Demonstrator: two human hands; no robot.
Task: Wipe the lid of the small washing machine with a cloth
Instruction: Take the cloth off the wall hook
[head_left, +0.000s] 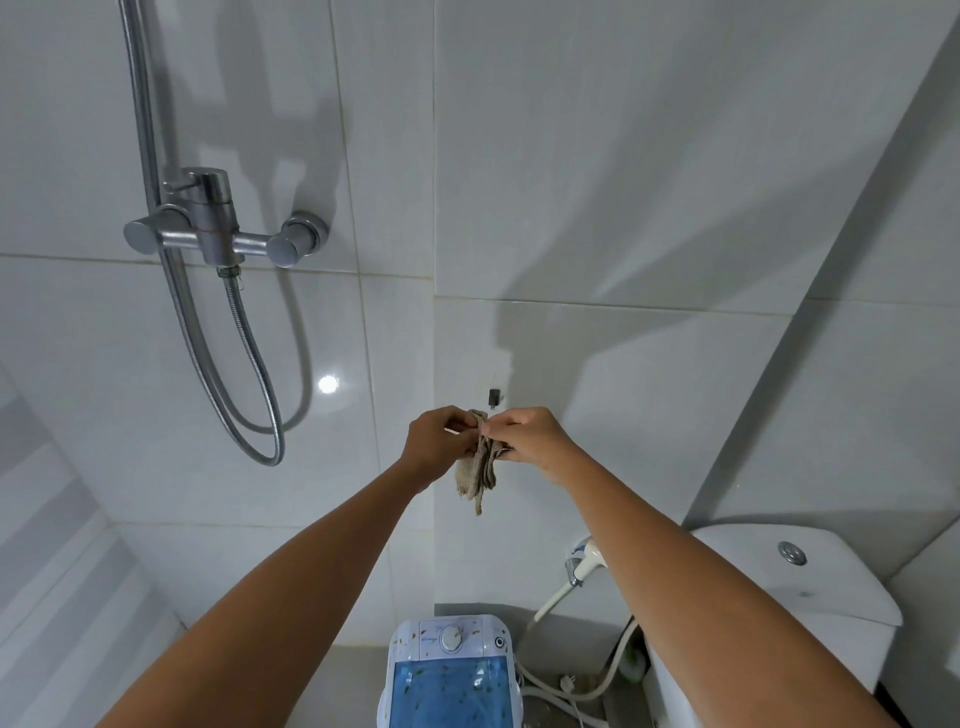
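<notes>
Forearms: both bare, reaching from the bottom corners up and forward to meet at mid-frame
Wall: white glossy tiles (649, 182) filling most of the view
Toilet: white tank (810, 587) at lower right, round flush button on top
Washing machine: small unit (451, 670) at bottom centre, well below the hands; blue see-through lid (449, 691) closed, white dial behind it
Shower mixer: metal valve (218, 226) at upper left, with a hose looping down beneath it
Spray hose: white, beside the toilet, trailing to the floor
Left hand (434, 447): fingers curled, pinching the top edge of the cloth
Right hand (530, 441): fingers closed, pinching the same edge
Cloth (477, 475): beige, bunched, hanging down between the hands, held against the wall just below a small dark hook (493, 397)
</notes>
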